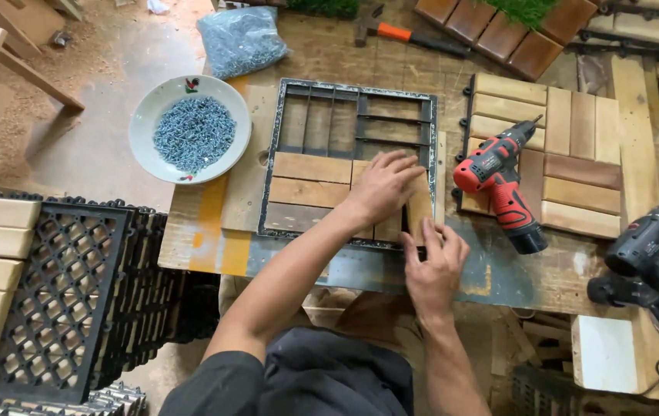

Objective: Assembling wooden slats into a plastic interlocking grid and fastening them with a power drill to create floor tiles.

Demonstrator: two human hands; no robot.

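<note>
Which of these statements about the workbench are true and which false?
1. The white bowl holds silvery screws. True.
2. The red and black cordless drill is in the right hand. False: it lies on a finished wooden slat tile, untouched.
3. The left hand rests on wooden slats inside the black metal frame. True.
4. The frame is completely filled. False: its upper part shows empty slots.
5. An orange-handled hammer lies at the bench's far edge. True.
</note>
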